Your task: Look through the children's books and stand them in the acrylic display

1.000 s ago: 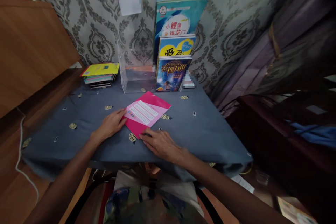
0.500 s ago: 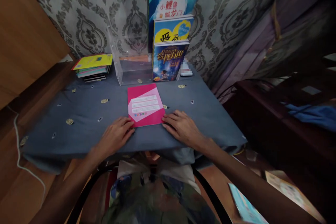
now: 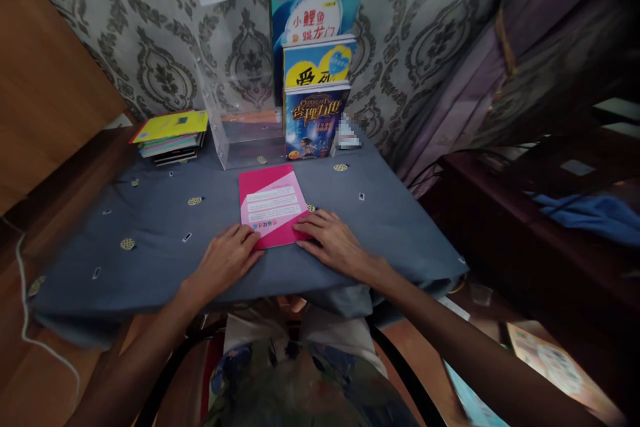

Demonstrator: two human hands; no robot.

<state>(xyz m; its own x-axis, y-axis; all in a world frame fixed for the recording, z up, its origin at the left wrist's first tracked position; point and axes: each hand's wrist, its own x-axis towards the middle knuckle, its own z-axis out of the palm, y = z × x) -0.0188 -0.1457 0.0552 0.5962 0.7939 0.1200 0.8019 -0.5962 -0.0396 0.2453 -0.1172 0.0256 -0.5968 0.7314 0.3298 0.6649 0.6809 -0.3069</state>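
A pink booklet (image 3: 271,202) with a pale printed panel lies flat and square on the grey-blue tablecloth (image 3: 150,227) in front of me. My left hand (image 3: 227,259) lies at its near left corner, fingers stretched out and touching the edge. My right hand (image 3: 331,241) lies at the near right corner, fingers flat, their tips on the cover. Neither hand grips anything.
Upright books (image 3: 313,117) lean on the patterned wall behind a clear plastic box (image 3: 250,137). A stack of books with a yellow top (image 3: 170,135) sits at the back left. A dark curtain and dark furniture (image 3: 540,227) stand to the right. A wooden board (image 3: 45,87) is at the left.
The pink booklet has been turned from a slant to lie straight and has been drawn nearer to me. Both hands have come to its near corners.
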